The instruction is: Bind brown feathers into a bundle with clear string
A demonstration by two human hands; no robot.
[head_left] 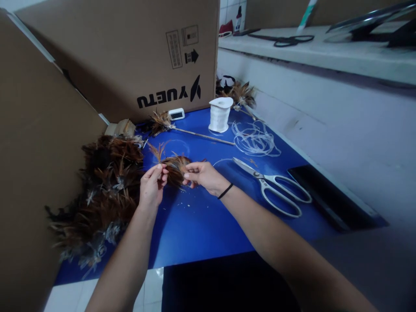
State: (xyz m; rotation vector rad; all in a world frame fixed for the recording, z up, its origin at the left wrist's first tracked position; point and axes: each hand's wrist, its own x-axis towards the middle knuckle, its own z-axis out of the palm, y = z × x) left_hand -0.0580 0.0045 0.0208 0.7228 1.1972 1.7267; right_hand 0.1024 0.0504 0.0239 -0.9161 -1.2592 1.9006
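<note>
Here, beyond the desk's (201,238) near edge, my left hand (151,188) pinches a small feather tuft (157,151); my right hand (208,177) narrows against the feather bundle (173,170), grip unclear, its long axis crosswise between both hands.

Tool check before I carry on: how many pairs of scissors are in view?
2. Large silver metal scissors lie on the blue tabletop, right of the right hand; black-handled scissors lie on the white ledge above. Others could be hidden under the brown feather pile.
</note>
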